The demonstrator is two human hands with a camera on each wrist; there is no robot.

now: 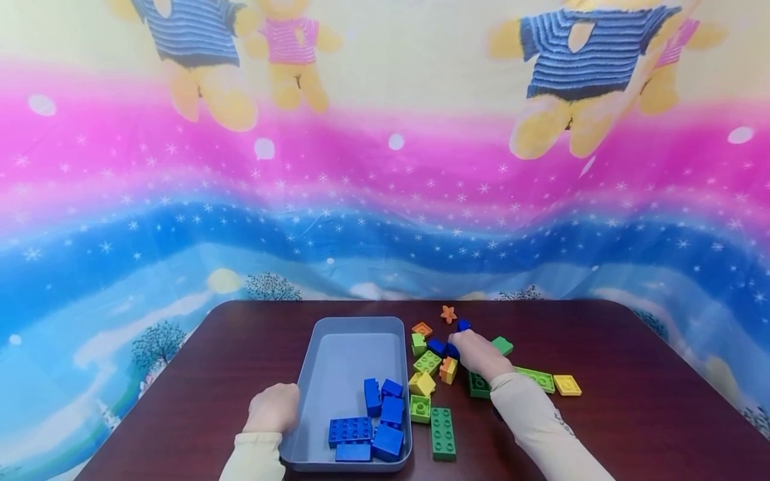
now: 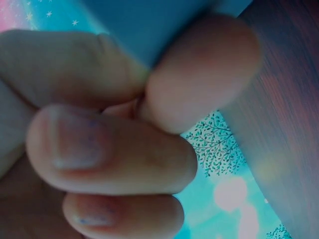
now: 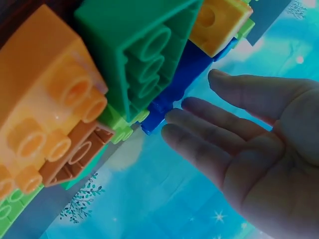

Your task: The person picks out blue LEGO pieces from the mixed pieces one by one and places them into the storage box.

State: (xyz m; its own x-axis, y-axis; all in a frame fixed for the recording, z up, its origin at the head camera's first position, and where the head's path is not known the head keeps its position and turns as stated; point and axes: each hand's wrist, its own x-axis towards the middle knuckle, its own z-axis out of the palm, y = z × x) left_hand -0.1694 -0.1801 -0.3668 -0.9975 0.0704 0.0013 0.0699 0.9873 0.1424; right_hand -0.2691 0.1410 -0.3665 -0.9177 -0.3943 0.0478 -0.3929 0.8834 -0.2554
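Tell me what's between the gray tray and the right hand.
In the head view, a lime brick and, nearer the hand, a blue brick, among others.

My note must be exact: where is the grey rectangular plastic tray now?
In the head view, the tray lies slightly left of centre on the dark brown table, between the left hand, which grips its rim, and loose coloured plastic bricks.

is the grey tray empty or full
Neither, it's partly filled: in the head view, blue blocks lie at the near end of the grey tray, with bare floor beyond them.
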